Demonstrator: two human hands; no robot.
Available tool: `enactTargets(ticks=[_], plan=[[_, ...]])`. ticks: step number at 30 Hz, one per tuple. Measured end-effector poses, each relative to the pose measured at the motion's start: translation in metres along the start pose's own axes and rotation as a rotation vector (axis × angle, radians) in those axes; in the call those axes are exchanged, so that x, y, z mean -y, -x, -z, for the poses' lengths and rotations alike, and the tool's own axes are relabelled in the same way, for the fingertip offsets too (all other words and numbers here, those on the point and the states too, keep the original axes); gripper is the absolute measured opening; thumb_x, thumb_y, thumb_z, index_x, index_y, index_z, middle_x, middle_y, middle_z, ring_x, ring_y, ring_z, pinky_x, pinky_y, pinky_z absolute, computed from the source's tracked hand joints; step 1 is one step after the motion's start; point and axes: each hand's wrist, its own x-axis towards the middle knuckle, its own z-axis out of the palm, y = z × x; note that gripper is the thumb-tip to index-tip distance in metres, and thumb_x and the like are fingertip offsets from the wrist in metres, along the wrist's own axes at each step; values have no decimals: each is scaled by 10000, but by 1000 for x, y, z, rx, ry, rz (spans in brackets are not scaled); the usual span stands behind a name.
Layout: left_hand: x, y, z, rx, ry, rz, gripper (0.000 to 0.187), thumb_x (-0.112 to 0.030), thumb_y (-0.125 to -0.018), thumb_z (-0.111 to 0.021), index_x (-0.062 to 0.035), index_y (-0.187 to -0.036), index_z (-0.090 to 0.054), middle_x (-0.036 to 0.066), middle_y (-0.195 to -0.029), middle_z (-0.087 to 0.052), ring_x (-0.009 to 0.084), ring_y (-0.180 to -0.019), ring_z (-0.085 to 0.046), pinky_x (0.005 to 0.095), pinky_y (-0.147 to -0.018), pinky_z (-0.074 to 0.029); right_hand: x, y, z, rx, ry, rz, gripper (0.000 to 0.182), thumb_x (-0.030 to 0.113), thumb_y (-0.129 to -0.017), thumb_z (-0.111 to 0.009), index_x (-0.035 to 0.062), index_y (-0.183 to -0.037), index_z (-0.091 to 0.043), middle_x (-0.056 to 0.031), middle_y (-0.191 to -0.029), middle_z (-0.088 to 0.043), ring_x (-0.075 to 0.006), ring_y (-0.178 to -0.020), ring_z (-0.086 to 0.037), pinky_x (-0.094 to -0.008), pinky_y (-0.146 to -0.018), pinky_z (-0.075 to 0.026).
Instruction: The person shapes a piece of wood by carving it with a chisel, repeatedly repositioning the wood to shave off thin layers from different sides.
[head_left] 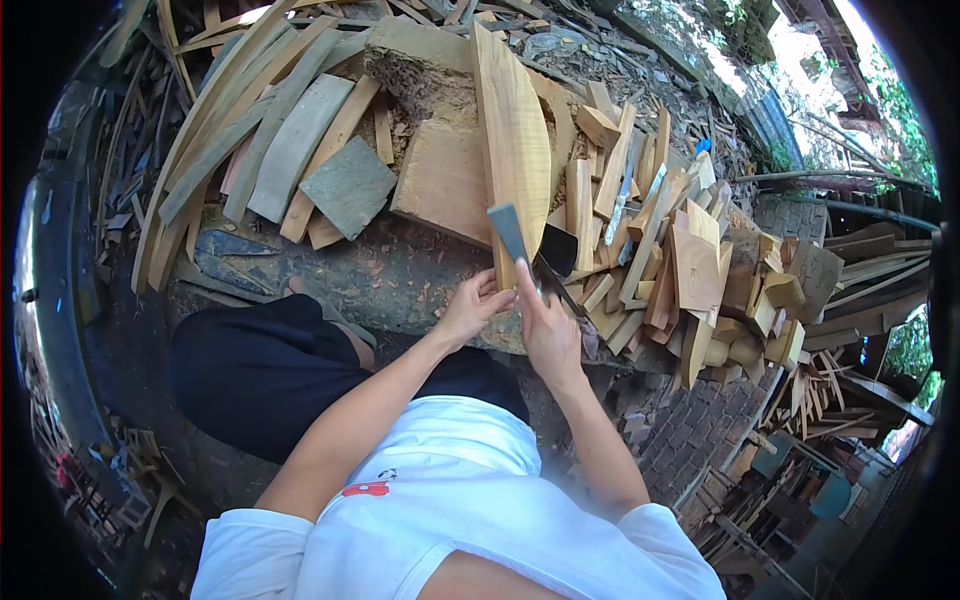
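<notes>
A long wooden piece (515, 130) with one curved side stands with its far end leaning on a wood block (445, 180). My left hand (472, 308) has its fingers closed round the near end of this piece. In my right hand (549, 330) is a flat-bladed metal tool (509, 234), its blade lying against the wood's near part. My right index finger stretches along the tool, and its handle is hidden in the hand. A dark blade-like object (558, 250) shows just right of the wood.
Curved planks (225, 110) lie at the left, beside a grey square slab (349, 188). Many cut wood pieces (697, 265) are heaped at the right. My bent leg (260, 370) is at the lower left, near the bench edge (400, 300). Bricks (690, 440) show lower right.
</notes>
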Motion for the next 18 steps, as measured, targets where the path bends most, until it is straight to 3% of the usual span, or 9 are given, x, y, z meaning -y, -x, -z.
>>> enactTargets(ticks=[4,6,8,11,18], plan=[[0,-2,0,6,9,-76,512,-135,-936,-630,63,-1355,-412,144,-1241,-577,159,-1068,-612,283,-918,-524,7,-39,-3,-54,-38,-18,587,171,-950,-520,321,-1483,-326,-230,-775,-579,-412,-595,-622,-487,-541,-518],[-2,-2,1,4,0,-76,519,-141,-935,-633,64,-1356,-408,145,-1247,-574,158,-1072,-609,285,-925,-521,3,-21,-5,-76,-38,10,596,174,-950,-520,317,-1489,-312,-236,-758,-575,-417,-610,-628,-493,-549,-518],[-8,-1,1,19,-56,7,521,-156,-933,-641,53,-1353,-415,140,-1257,-569,163,-1098,-596,286,-932,-518,3,12,0,32,-75,-24,593,129,-958,-513,275,-1497,-312,-240,-765,-586,-427,-701,-618,-493,-637,-501],[-3,-3,2,2,-45,-6,517,-166,-931,-647,39,-1351,-426,129,-1252,-576,163,-1085,-602,277,-916,-522,3,36,1,64,-38,-67,596,164,-954,-514,312,-1493,-306,-249,-745,-577,-428,-646,-637,-500,-565,-519],[-8,-3,2,4,-87,-2,522,-154,-920,-658,56,-1338,-426,143,-1248,-574,169,-1080,-606,280,-918,-525,17,-61,9,-34,-45,-52,548,207,-976,-481,304,-1488,-311,-265,-785,-591,-444,-695,-638,-525,-603,-516]])
